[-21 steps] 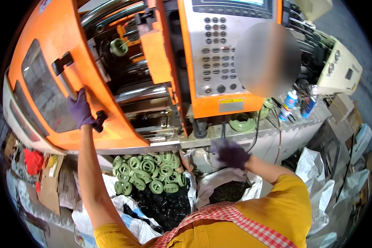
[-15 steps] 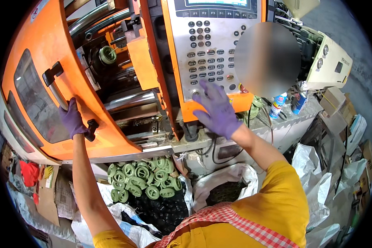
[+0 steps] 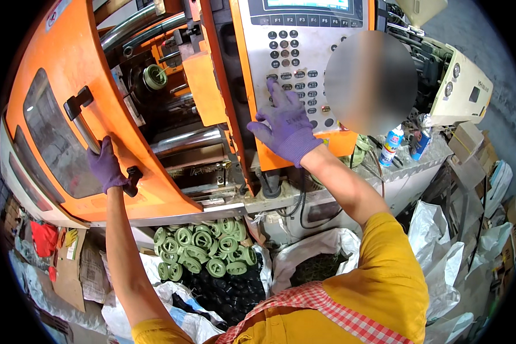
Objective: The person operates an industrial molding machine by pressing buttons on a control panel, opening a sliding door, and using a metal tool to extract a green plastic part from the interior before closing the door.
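My left hand, in a purple glove, is closed round the metal handle of the orange machine door. My right hand, also gloved in purple, is spread over the control panel, a fingertip at a key in its lower rows; whether it presses is unclear. The door stands partly open. Inside are shiny bars and a green round piece in the mould area. A blurred circle hides the panel's right part.
Several green plastic parts and black pieces lie in white sacks below. Spray cans stand on the machine's ledge. Cardboard boxes and plastic sacks crowd the right; red cloth lies at left.
My right hand has risen from below the panel, blurred, onto its lower keys and moved slightly left since half a second ago. My left hand stays on the door handle.
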Demonstrator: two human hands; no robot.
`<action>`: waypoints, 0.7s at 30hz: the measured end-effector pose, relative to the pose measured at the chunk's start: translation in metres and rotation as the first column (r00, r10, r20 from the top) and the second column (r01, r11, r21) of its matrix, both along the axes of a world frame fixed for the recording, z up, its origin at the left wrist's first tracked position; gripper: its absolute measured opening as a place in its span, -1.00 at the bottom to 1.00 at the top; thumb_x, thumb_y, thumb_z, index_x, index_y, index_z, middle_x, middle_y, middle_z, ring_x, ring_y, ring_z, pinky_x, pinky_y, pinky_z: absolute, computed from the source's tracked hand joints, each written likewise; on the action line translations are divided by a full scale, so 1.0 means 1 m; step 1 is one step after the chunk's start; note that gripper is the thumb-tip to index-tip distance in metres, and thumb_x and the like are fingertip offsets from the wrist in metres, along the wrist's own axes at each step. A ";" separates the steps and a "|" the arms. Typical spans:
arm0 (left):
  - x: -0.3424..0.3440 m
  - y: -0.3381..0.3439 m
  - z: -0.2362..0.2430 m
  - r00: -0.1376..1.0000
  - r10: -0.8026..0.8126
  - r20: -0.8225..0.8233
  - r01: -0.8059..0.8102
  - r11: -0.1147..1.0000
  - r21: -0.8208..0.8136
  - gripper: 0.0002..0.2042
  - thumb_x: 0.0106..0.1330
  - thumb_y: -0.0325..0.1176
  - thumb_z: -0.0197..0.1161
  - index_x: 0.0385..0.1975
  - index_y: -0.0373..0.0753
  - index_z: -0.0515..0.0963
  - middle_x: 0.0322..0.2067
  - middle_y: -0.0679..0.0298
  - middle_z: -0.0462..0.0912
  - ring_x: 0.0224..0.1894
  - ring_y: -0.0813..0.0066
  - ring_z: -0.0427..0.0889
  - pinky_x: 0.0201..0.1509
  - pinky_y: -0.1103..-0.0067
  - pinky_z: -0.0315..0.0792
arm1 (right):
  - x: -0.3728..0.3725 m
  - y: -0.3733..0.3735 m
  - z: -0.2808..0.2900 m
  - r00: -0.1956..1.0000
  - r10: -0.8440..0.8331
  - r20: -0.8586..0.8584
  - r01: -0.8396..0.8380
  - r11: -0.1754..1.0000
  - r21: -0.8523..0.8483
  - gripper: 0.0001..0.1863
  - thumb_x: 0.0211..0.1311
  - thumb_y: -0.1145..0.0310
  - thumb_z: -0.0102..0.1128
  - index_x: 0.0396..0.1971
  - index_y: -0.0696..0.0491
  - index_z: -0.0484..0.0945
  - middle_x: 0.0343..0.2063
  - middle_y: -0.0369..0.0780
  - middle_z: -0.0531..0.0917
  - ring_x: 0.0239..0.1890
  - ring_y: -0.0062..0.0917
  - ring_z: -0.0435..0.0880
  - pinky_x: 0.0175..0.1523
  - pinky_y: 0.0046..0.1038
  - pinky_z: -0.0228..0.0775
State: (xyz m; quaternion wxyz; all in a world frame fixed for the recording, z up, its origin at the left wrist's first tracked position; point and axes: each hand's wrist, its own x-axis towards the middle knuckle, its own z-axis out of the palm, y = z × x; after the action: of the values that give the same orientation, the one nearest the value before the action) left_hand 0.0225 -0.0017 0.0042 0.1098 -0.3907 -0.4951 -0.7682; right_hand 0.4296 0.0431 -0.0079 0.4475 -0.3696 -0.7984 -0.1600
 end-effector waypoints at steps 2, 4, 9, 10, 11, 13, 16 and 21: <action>0.001 0.001 0.002 1.000 0.001 0.008 -0.001 1.000 0.009 -0.82 0.18 -0.34 0.28 -0.50 -0.26 0.43 -0.60 0.44 0.39 -0.55 0.69 0.31 -0.48 0.67 0.22 | 0.000 0.003 0.003 1.000 0.005 0.004 -0.005 1.000 -0.030 -0.62 -0.03 0.06 0.24 -0.38 0.08 0.62 0.17 0.12 0.25 0.07 0.04 0.30 0.16 -0.14 0.20; -0.001 0.002 0.001 1.000 0.002 0.020 -0.002 1.000 0.017 -0.82 0.19 -0.35 0.28 -0.49 -0.26 0.42 -0.61 0.44 0.38 -0.56 0.70 0.31 -0.49 0.68 0.21 | -0.003 0.003 0.005 1.000 -0.019 0.019 0.020 0.998 -0.052 -0.61 -0.02 0.05 0.23 -0.36 0.08 0.62 0.18 0.11 0.24 0.08 0.05 0.29 0.15 -0.14 0.20; -0.015 0.002 -0.004 0.997 -0.043 0.059 0.045 0.999 -0.031 -0.82 0.19 -0.34 0.28 -0.45 -0.25 0.42 -0.60 0.44 0.37 -0.57 0.70 0.29 -0.50 0.67 0.20 | -0.005 0.004 0.003 0.996 -0.076 0.055 0.080 0.995 -0.064 -0.60 -0.01 0.03 0.22 -0.33 0.05 0.63 0.22 0.07 0.20 0.08 0.04 0.29 0.14 -0.15 0.23; -0.014 0.003 -0.005 0.997 -0.045 0.063 0.047 0.998 -0.032 -0.82 0.19 -0.34 0.28 -0.45 -0.25 0.42 -0.60 0.44 0.37 -0.57 0.70 0.29 -0.50 0.67 0.20 | -0.004 0.007 0.000 0.995 -0.081 0.050 0.083 0.995 -0.046 -0.61 -0.01 0.03 0.22 -0.33 0.05 0.64 0.22 0.07 0.19 0.07 0.03 0.30 0.14 -0.15 0.23; -0.005 -0.001 0.000 0.998 -0.008 0.066 0.013 0.997 -0.078 -0.82 0.20 -0.34 0.28 -0.45 -0.26 0.42 -0.60 0.44 0.37 -0.56 0.70 0.29 -0.49 0.67 0.21 | -0.003 0.009 0.000 0.995 -0.088 0.046 0.089 0.996 -0.027 -0.61 -0.02 0.03 0.22 -0.34 0.05 0.64 0.22 0.06 0.19 0.06 0.02 0.31 0.14 -0.15 0.23; -0.002 0.002 -0.002 0.997 0.025 0.071 -0.016 0.992 -0.125 -0.82 0.20 -0.34 0.27 -0.45 -0.26 0.42 -0.59 0.44 0.37 -0.56 0.69 0.29 -0.48 0.67 0.21 | -0.001 0.009 0.000 0.995 -0.080 0.054 0.082 0.995 -0.051 -0.62 -0.02 0.04 0.22 -0.35 0.04 0.64 0.23 0.06 0.19 0.06 0.02 0.31 0.14 -0.15 0.22; -0.014 0.000 -0.003 0.998 -0.006 0.058 0.009 0.999 -0.047 -0.83 0.20 -0.35 0.27 -0.44 -0.27 0.42 -0.58 0.43 0.38 -0.54 0.69 0.30 -0.46 0.67 0.21 | -0.003 0.010 -0.001 0.998 -0.046 0.039 0.048 0.998 -0.037 -0.63 -0.02 0.04 0.23 -0.35 0.04 0.64 0.22 0.06 0.19 0.05 0.01 0.31 0.15 -0.14 0.22; -0.008 -0.003 0.000 0.998 0.009 0.063 -0.004 0.997 -0.078 -0.83 0.20 -0.35 0.27 -0.42 -0.28 0.43 -0.56 0.44 0.39 -0.51 0.69 0.31 -0.44 0.67 0.22 | -0.003 0.009 -0.001 0.997 -0.062 0.045 0.063 0.998 -0.016 -0.61 -0.02 0.04 0.23 -0.33 0.04 0.63 0.22 0.07 0.20 0.05 0.00 0.32 0.15 -0.16 0.22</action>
State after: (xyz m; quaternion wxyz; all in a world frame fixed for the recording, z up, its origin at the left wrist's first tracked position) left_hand 0.0149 -0.0049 0.0043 0.0815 -0.3686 -0.5293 -0.7598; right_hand 0.4265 0.0524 -0.0088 0.4213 -0.3946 -0.7975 -0.1751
